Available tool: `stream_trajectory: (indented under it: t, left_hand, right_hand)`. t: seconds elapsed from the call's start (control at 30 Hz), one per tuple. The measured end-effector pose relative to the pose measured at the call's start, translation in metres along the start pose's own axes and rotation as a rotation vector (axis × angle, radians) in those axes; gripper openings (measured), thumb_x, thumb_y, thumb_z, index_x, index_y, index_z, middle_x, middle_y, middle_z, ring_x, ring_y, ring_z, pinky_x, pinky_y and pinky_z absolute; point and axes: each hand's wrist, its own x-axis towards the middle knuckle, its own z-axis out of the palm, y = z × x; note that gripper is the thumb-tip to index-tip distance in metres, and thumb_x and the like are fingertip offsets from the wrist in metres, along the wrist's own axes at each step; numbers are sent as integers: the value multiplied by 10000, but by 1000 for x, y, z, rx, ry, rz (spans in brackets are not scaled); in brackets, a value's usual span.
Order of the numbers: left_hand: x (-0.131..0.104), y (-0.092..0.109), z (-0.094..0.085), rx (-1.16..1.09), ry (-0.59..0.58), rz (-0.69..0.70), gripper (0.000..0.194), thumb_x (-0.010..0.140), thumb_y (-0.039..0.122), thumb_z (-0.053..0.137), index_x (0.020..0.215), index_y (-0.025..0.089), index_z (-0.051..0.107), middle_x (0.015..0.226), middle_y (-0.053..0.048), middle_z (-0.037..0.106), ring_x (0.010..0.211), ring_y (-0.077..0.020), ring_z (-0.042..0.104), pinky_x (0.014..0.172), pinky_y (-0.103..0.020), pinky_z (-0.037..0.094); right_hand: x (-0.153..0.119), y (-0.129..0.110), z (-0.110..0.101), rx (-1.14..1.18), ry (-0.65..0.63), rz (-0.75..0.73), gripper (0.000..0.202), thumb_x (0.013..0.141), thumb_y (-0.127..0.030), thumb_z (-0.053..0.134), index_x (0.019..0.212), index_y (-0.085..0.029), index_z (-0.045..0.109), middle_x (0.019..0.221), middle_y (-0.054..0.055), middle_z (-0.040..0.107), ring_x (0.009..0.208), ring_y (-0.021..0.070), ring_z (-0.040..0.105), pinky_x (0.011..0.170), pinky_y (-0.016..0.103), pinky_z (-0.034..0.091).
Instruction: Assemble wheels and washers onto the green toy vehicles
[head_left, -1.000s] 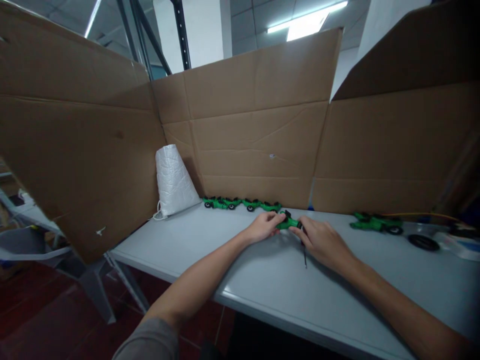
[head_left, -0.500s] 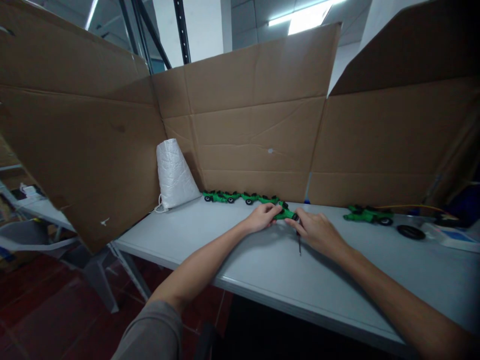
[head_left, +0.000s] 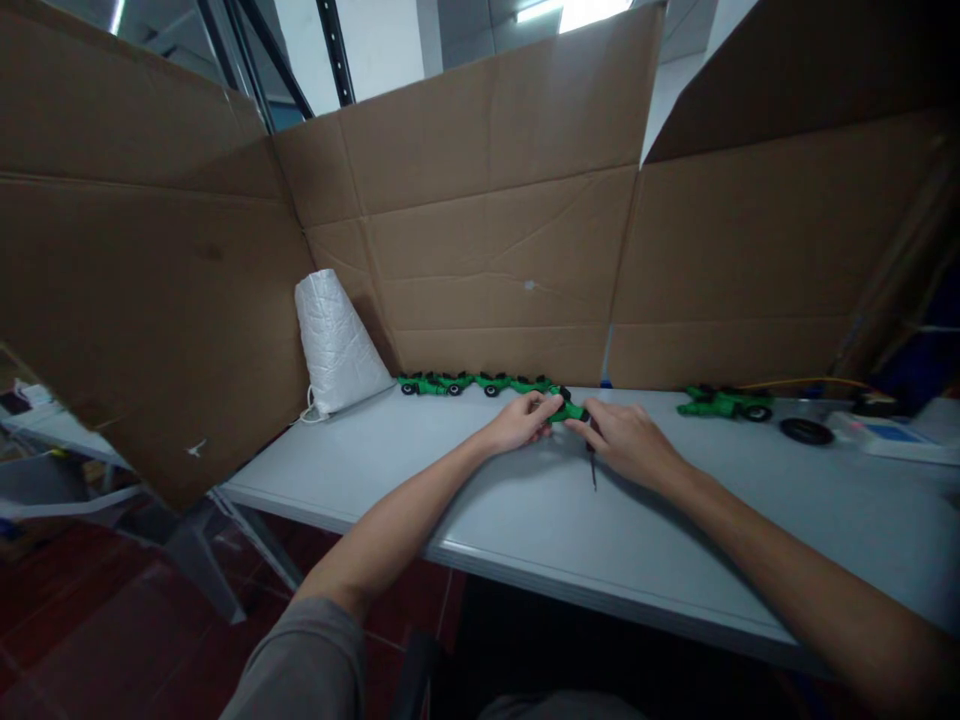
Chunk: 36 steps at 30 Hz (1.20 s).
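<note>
Over the table, both hands hold a green toy race car (head_left: pixel 571 411) with black parts. My left hand (head_left: pixel 517 422) pinches its left end between thumb and fingers. My right hand (head_left: pixel 634 442) closes on its right end, thumb and fingertips against the body. A thin dark screwdriver (head_left: pixel 593 472) points down from beneath my right hand; its handle is mostly hidden by the palm. Just behind the hands, a row of similar green toy cars (head_left: pixel 431 385) stands along the back of the table, its right end close to the held car.
A silvery padded bag (head_left: pixel 339 345) stands at the table's back left. To the right are another green toy car (head_left: pixel 721 403), a black ring (head_left: pixel 806 431) and a white device with a blue display (head_left: pixel 900 438). Cardboard walls (head_left: pixel 495 230) enclose the white table (head_left: pixel 465 500).
The view has tipped down a little and shifted to the right. Both hands keep their hold on the toy car, with only slight movement. The screwdriver still hangs under the right hand.
</note>
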Motion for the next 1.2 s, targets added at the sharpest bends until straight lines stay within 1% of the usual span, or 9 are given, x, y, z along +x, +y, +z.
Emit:
stream_trajectory:
  t: [0.13, 0.27, 0.4, 0.53, 0.7, 0.8, 0.9, 1.03, 1.2]
  left_hand:
    - [1, -4, -1, 47, -3, 25, 650, 893, 769, 514, 1033, 140, 597, 690, 18, 597, 507, -82, 465, 510, -221, 347]
    - [3, -8, -4, 124, -9, 61, 630, 923, 740, 489, 947, 123, 618, 673, 8, 595, 527, -88, 468, 533, -227, 347]
    - [4, -9, -8, 197, -41, 48, 639, 949, 719, 445, 911, 112, 641, 658, 5, 583, 542, -96, 469, 545, -229, 346]
    - [3, -9, -9, 260, -57, 41, 608, 983, 664, 419, 911, 111, 660, 654, 0, 593, 547, -104, 471, 552, -233, 338]
    - [2, -6, -11, 325, -70, 78, 518, 1001, 560, 437, 871, 119, 677, 658, -3, 598, 597, -120, 507, 602, -240, 363]
    - [1, -2, -13, 365, -100, 111, 470, 989, 499, 458, 837, 121, 691, 677, -12, 612, 634, -130, 527, 632, -244, 384]
    - [0, 2, -16, 404, -120, 128, 435, 974, 448, 463, 861, 117, 721, 711, -22, 642, 675, -142, 559, 656, -243, 407]
    - [0, 4, -21, 438, -167, 137, 402, 949, 384, 469, 1004, 114, 762, 850, -40, 721, 760, -159, 622, 729, -246, 458]
    - [1, 1, -25, 447, -187, 177, 389, 928, 334, 476, 1063, 119, 771, 960, -52, 753, 866, -181, 656, 817, -256, 481]
  right_hand:
    - [0, -1, 2, -13, 5, 1, 378, 1080, -496, 351, 915, -208, 531, 888, 99, 739, 854, 277, 665, 743, 351, 303]
    - [0, -1, 4, -13, -4, -4, 411, 1075, -522, 350, 906, -207, 553, 887, 100, 745, 855, 275, 663, 748, 349, 303]
    - [-1, -4, 1, -8, -5, -7, 444, 1065, -564, 365, 892, -206, 562, 869, 96, 743, 826, 266, 659, 744, 349, 307]
    - [1, -5, -5, 65, -9, -38, 449, 1059, -580, 382, 875, -212, 564, 878, 81, 743, 820, 251, 657, 736, 346, 310]
    - [4, 2, -5, 182, -1, -3, 464, 1076, -532, 342, 812, -225, 569, 770, 60, 700, 790, 247, 645, 737, 350, 330]
    - [5, 9, -3, 227, 82, 47, 389, 1070, -477, 369, 892, -220, 601, 868, 87, 707, 861, 261, 645, 767, 360, 370]
    - [5, 15, 1, 234, 115, 35, 317, 1051, -422, 413, 1079, -206, 643, 1027, 124, 699, 982, 286, 631, 831, 382, 415]
    - [3, 20, 8, 227, 49, -15, 346, 1054, -386, 397, 1189, -243, 681, 1180, 129, 679, 1085, 309, 600, 894, 428, 435]
    - [3, 21, 12, 257, -25, -61, 347, 1061, -403, 406, 1165, -260, 706, 1167, 115, 697, 1063, 296, 593, 939, 453, 429]
